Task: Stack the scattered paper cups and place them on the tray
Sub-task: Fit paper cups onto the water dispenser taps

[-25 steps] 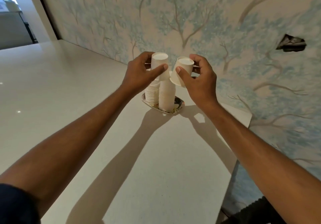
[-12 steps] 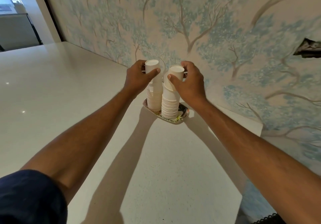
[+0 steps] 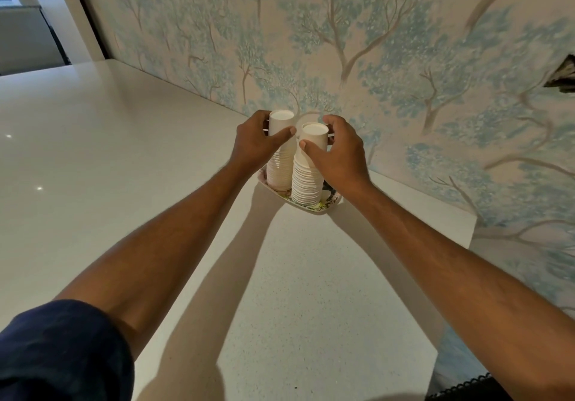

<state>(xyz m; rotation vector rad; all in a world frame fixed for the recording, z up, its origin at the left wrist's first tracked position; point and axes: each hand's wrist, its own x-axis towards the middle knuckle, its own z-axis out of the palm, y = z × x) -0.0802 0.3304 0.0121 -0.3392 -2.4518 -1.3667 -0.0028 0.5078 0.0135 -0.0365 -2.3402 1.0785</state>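
Stacking appears nearly complete: no loose cups show on the white countertop [image 3: 124, 214], open to the left; the wall [image 3: 404, 58] and counter edge crowd the tray [image 3: 326, 209]. Left stack [image 3: 281, 170] and right stack [image 3: 306, 183] stand on it, each top cup pinched by left hand [image 3: 252, 148] and right hand [image 3: 339, 158] respectively; only release is left.

Two stacks of white paper cups on a small patterned tray [image 3: 325, 208].
The left stack [image 3: 281, 164] and right stack [image 3: 306, 180] stand upright, upside down, just beside each other; the tray lies flat at the far right of the white counter [image 3: 155, 152].
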